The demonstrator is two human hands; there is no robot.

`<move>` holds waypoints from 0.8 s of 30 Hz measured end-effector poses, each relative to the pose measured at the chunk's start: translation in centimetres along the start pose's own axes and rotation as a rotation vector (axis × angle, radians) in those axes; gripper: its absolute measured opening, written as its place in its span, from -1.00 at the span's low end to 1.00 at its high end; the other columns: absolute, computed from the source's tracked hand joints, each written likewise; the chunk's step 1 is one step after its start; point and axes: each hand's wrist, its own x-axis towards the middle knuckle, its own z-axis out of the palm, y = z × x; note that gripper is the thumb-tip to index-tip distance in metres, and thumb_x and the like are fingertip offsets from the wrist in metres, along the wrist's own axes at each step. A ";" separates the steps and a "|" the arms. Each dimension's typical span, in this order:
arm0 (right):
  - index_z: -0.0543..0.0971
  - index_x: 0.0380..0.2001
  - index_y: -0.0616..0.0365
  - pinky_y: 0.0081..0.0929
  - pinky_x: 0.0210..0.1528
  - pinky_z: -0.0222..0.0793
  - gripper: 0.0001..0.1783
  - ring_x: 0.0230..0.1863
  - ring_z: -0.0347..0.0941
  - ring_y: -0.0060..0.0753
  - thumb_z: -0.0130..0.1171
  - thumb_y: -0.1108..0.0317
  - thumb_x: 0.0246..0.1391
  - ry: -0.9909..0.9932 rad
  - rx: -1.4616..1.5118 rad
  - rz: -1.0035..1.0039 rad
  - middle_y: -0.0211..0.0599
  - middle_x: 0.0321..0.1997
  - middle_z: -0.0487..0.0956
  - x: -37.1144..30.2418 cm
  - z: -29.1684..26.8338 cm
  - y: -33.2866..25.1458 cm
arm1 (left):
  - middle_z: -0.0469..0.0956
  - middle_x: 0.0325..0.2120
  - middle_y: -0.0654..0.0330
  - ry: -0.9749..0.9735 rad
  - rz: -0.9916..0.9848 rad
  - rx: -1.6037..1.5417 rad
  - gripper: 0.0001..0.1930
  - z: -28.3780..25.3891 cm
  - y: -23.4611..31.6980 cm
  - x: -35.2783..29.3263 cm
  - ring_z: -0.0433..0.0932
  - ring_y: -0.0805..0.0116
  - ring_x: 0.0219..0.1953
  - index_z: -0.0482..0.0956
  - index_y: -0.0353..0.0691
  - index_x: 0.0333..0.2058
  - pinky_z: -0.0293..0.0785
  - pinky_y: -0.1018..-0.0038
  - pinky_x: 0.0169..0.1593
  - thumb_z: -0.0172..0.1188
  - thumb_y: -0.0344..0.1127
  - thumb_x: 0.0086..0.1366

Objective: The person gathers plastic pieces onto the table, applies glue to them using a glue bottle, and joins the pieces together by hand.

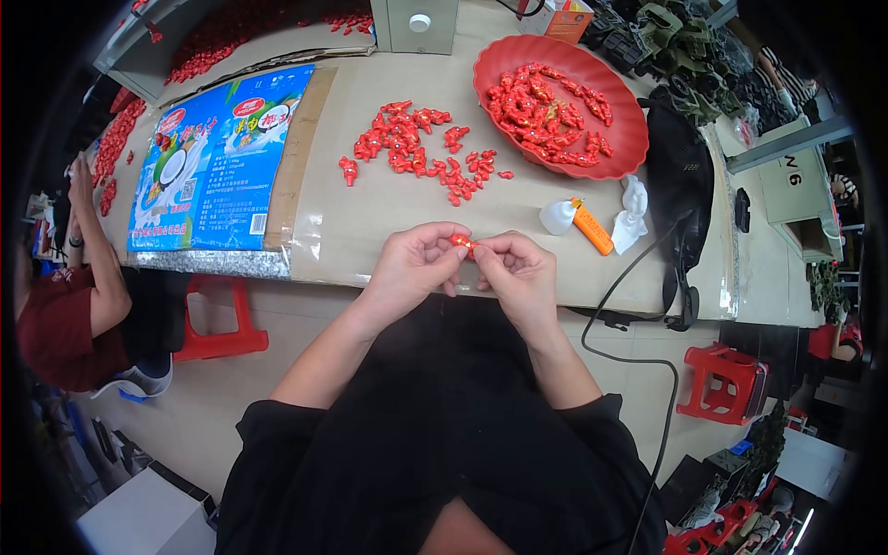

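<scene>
My left hand (418, 265) and my right hand (520, 277) meet near the table's front edge. Their fingertips pinch a small red figure-like piece (462, 242) with a light marking, one end in each hand; the fingers partly hide it. Beyond them on the table lies a loose group of red figure-like pieces (398, 139). Closer to my hands are smaller red parts (460, 180). To the right, a red scalloped bowl (632, 157) holds many red pieces with golden marks (546, 111).
Right of my hands lie a small white container (557, 218), an orange stick-shaped object (593, 229) and crumpled white tissue (632, 217). A black bag (680, 166) and a cable (668, 370) are farther right. Flattened blue cardboard (222, 166) covers the left; a co-worker (69, 324) sits there.
</scene>
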 end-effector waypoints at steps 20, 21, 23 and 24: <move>0.49 -0.47 0.38 -0.77 -0.51 0.35 -0.93 -0.54 0.36 -0.71 0.07 0.56 -0.04 -0.018 -0.015 -0.078 -0.36 -0.42 0.39 0.1 0.0 0.5 | 0.47 -0.47 0.21 0.008 0.030 0.012 -0.76 0.2 -0.2 -0.2 0.46 0.56 -0.51 0.38 -0.40 -0.15 0.46 0.64 -0.42 0.00 -0.51 0.18; 0.49 -0.47 0.39 -0.77 -0.50 0.34 -0.94 -0.54 0.36 -0.70 0.06 0.57 -0.05 -0.024 -0.014 -0.091 -0.35 -0.41 0.39 0.1 0.0 0.5 | 0.47 -0.46 0.20 0.010 0.035 0.013 -0.76 0.2 -0.1 -0.2 0.46 0.56 -0.51 0.38 -0.40 -0.14 0.46 0.64 -0.41 0.00 -0.52 0.18; 0.49 -0.46 0.39 -0.77 -0.50 0.33 -0.94 -0.53 0.36 -0.70 0.06 0.58 -0.05 -0.024 -0.010 -0.092 -0.35 -0.40 0.39 0.0 0.1 0.4 | 0.48 -0.44 0.19 0.008 0.030 0.005 -0.75 0.1 -0.1 -0.2 0.46 0.55 -0.50 0.38 -0.41 -0.15 0.46 0.64 -0.41 0.00 -0.52 0.17; 0.48 -0.46 0.39 -0.77 -0.49 0.33 -0.94 -0.52 0.37 -0.69 0.06 0.59 -0.05 -0.024 -0.006 -0.094 -0.35 -0.40 0.39 0.0 0.1 0.3 | 0.48 -0.43 0.19 0.006 0.025 -0.002 -0.75 0.1 -0.1 -0.2 0.46 0.55 -0.49 0.38 -0.41 -0.15 0.46 0.64 -0.40 0.00 -0.53 0.17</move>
